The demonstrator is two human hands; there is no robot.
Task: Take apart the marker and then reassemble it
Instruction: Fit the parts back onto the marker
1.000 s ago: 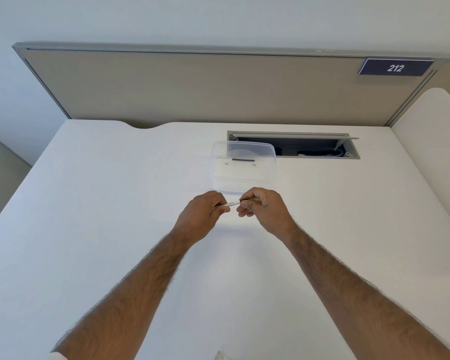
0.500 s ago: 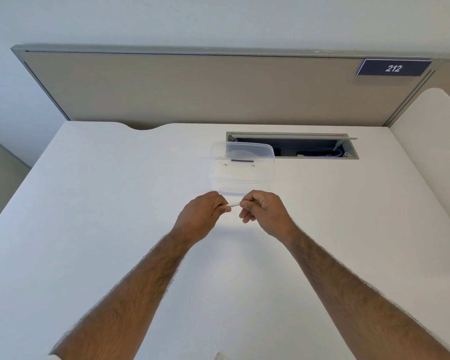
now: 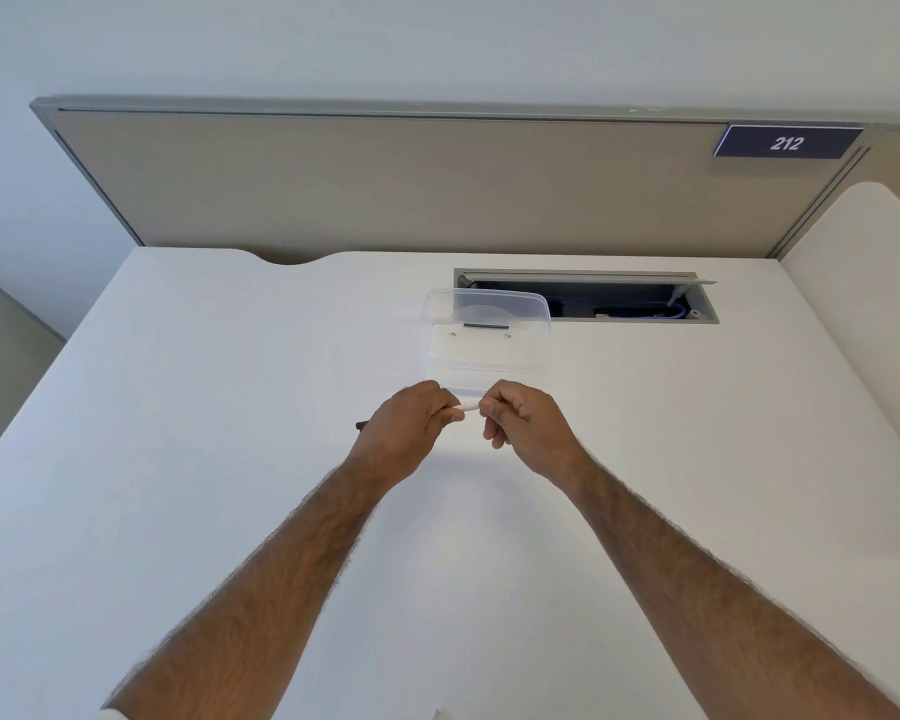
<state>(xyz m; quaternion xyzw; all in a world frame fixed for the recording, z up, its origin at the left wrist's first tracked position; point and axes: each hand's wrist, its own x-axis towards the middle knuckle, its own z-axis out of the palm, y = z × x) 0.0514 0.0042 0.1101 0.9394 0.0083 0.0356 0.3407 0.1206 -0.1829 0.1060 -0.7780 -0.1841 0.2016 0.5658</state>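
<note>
The marker point(image 3: 467, 407) is held in the air just above the white counter point(image 3: 204, 407), lying roughly level between the two hands, in front of the person and just on the near side of a clear plastic container point(image 3: 484, 335). Only a short white stretch of its barrel shows in the gap between the hands; a dark end pokes out on the far left side of the left hand.

The left hand point(image 3: 406, 428) is curled around the marker in a loose fist, with thumb and forefinger pressed on the barrel. The right hand point(image 3: 526, 423) pinches the other end of the white section between thumb and fingertips, its remaining fingers folded under. The two hands are close but do not touch; only the marker bridges them. Both forearms are bare and reach in from the lower edge of the view.

The container stands open on the counter, and a thin dark piece point(image 3: 480, 325) lies inside, with two tiny bits beside it. Behind the container a cable hatch point(image 3: 588, 296) in the counter stands open, showing wires. A beige partition point(image 3: 385, 184) rises at the counter's back edge, carrying a dark sign point(image 3: 788, 142) that reads 212.
</note>
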